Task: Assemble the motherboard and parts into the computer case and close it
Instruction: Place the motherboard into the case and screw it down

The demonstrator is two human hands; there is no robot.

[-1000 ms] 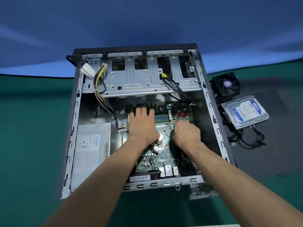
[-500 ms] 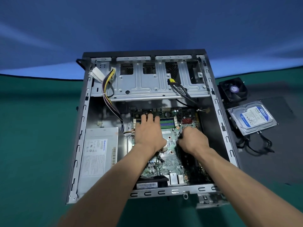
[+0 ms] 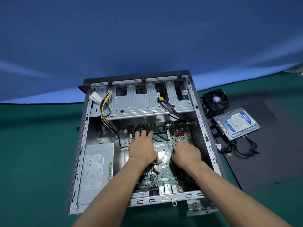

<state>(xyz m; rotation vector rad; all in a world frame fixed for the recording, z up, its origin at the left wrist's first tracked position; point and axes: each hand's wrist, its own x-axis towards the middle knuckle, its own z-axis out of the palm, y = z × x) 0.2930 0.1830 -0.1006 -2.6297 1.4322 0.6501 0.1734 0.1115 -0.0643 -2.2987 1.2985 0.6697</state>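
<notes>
Blue hard drive and fan lie beside case.

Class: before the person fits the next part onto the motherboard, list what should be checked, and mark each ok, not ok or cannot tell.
1. Motherboard lies inside the case: ok.
2. Board screwed down: cannot tell.
3. Left hand and right hand both rest on the board: ok.
4. Yellow-tipped cable plugged in: cannot tell.
5. Cooler fan and hard drive fitted: not ok, both lie outside the case.
6. Power supply sits in the case: ok.
</notes>
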